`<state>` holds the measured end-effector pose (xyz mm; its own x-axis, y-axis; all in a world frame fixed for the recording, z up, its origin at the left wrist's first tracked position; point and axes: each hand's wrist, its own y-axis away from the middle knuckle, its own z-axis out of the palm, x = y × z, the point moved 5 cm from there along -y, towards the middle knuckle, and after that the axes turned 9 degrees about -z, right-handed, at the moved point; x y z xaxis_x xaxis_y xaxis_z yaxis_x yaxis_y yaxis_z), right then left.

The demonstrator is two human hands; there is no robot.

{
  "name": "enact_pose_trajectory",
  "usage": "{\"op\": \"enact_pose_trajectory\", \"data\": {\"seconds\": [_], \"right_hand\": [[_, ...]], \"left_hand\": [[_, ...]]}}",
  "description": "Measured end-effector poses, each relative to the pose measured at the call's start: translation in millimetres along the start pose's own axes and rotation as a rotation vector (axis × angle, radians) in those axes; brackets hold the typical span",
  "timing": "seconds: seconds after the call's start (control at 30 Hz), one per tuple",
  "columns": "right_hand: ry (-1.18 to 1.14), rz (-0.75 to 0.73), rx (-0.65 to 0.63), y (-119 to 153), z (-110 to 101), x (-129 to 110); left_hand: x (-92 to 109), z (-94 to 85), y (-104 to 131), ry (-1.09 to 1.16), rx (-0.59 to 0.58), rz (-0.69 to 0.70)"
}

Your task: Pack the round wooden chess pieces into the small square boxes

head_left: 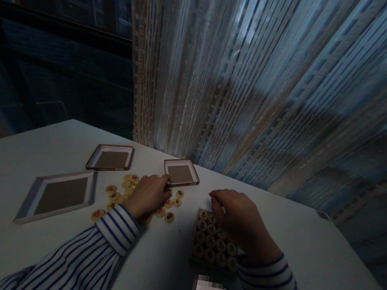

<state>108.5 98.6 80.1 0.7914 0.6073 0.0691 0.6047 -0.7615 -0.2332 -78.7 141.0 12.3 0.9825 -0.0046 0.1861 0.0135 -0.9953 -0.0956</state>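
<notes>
Loose round Chinese chess pieces with red and dark characters lie scattered on the white table. Over them is my left hand, palm down, its fingers bent and closed near several pieces; the hand hides what they may hold. To the right, a square box holds rows of dark-looking chess pieces set side by side. My right hand hovers above the box's far right part and hides some of its pieces. Its fingers are curled together, and anything inside them is hidden.
Three shallow trays or lids stand about the pieces: a large one at left, a brown-rimmed one behind it, and a smaller one beyond my left hand. A string curtain hangs behind the table. A pixelated patch covers the bottom.
</notes>
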Motion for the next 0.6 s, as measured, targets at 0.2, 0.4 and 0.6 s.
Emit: {"op": "enact_pose_trajectory", "data": {"seconds": [0.2, 0.4, 0.6], "right_hand": [[-0.003, -0.002, 0.004, -1, 0, 0], [-0.003, 0.005, -0.019, 0, 1, 0], [0.002, -0.001, 0.003, 1, 2, 1]], "left_hand": [[1, 2.5, -1, -0.011, 0.006, 0.001], [2, -0.1, -1, -0.006, 0.005, 0.013], [-2, -8.5, -1, 0.027, -0.004, 0.030]]}}
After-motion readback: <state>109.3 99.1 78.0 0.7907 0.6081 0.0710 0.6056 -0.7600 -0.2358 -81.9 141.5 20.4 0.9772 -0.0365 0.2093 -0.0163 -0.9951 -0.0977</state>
